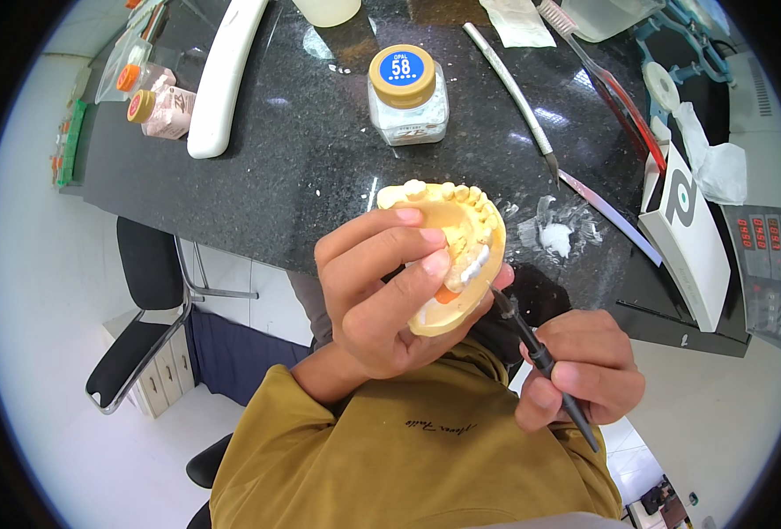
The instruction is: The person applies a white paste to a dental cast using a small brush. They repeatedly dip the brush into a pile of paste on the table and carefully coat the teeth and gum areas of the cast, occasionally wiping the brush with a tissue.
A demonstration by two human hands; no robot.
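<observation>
My left hand (377, 291) is closed around a yellow plaster dental model (494, 234), with its fingertips on the inner side of the arch. White material (474, 264) covers some teeth on the model's right side, and a small orange patch (446, 295) shows near the lower end. In my right hand (598, 361) is a slim black pen-like tool (539, 354), pinched between the fingers. Its narrow end points up at the model's right edge; whether it touches, I cannot tell. Beyond the model stands a glass jar (408, 110) with a gold lid and blue label.
On the dark speckled countertop (276, 203) lie a white paste mound (555, 238), a knife-like tool (518, 101), a purple-handled tool (611, 216) and a red toothbrush (620, 97). A white box (690, 238) stands right, a long white device (227, 84) left, near small jars (168, 110).
</observation>
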